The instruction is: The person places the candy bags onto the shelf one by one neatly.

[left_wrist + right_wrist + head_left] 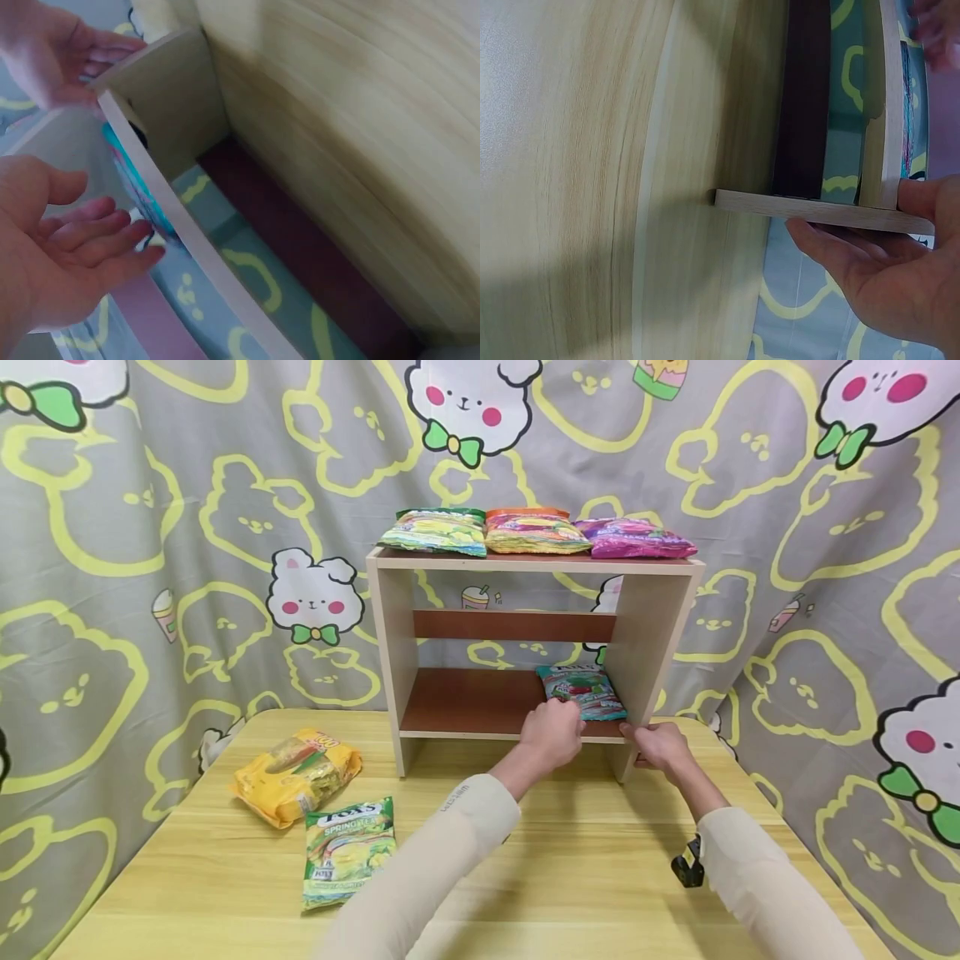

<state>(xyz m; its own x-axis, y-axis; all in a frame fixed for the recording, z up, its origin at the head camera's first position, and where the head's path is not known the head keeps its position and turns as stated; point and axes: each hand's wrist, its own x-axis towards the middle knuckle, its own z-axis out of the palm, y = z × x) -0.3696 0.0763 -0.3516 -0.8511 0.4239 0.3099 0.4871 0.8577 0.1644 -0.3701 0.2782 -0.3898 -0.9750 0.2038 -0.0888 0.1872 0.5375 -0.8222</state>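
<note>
A small two-tier wooden shelf [510,733] stands on the table. My right hand [660,747] grips its right side panel [817,212] at the height of the lower board, thumb on the inner side and fingers on the outer face. On the right end of that board lies a teal candy bag [581,692], which my left hand [553,732] partly overlaps in the head view. In the left wrist view, the left hand [75,247] is held in front of the board with its fingers loosely bent and nothing in them, fingertips close to the teal bag [142,184].
Along the shelf top lie a green-and-yellow bag [435,532], an orange bag [534,532] and a purple bag [636,538]. To the left on the table [585,893] are a yellow bag [296,775] and a green candy bag [348,852]. A patterned curtain [225,527] hangs behind.
</note>
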